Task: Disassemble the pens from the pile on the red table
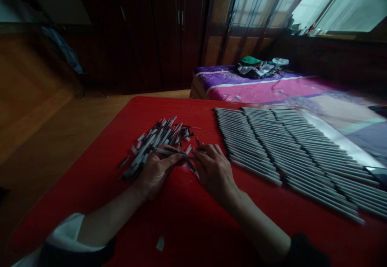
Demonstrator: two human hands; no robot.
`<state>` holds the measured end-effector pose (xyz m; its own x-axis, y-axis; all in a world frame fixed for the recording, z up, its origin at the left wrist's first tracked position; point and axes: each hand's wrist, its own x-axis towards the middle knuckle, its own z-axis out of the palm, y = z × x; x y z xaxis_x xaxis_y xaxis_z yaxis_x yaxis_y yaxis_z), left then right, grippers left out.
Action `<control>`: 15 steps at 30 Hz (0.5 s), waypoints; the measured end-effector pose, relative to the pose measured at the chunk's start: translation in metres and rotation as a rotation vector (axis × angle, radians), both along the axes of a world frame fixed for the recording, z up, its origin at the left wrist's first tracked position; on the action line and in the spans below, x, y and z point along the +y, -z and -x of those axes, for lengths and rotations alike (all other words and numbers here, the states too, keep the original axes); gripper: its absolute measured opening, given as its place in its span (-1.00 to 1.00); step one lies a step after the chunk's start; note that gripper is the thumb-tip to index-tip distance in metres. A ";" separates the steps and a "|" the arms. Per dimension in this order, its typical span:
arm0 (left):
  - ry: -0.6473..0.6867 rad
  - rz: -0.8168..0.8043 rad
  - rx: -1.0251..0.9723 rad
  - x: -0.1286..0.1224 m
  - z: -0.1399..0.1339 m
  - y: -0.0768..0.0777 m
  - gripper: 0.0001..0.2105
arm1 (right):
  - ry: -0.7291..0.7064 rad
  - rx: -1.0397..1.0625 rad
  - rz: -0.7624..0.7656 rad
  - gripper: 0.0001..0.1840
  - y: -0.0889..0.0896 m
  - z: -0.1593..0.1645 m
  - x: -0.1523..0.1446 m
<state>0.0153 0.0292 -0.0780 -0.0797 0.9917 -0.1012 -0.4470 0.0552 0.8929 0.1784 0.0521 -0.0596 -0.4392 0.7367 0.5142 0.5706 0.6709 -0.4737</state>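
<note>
My left hand [154, 172] is closed round a thin, grey pen [166, 151] that lies roughly level, its thumb pressed along it. At the pen's right end, the fingers of my right hand [213, 168] are curled in a pinch; any small part between them is hidden. Just behind my left hand lies a loose pile of slim black, white and clear pen parts [159, 136]. Small dark and pale pieces are scattered under and between my hands on the red table [187, 218].
To the right, many grey pens [266, 146] lie side by side in slanting rows. A small pale scrap [160, 243] sits near the table's front. Beyond the table stand a bed [236, 85] with bundled things on it and dark wardrobes [178, 37].
</note>
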 end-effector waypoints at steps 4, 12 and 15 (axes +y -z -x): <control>0.028 -0.063 0.152 -0.005 -0.001 0.000 -0.88 | 0.030 -0.245 -0.150 -0.80 -0.005 0.005 -0.012; 0.301 -0.091 0.342 -0.014 0.000 -0.005 -0.51 | 0.096 -0.376 -0.211 -0.80 0.004 -0.034 -0.039; 0.286 -0.084 0.277 -0.014 0.000 -0.007 -0.50 | 0.225 -0.405 -0.243 -0.76 0.007 -0.090 -0.054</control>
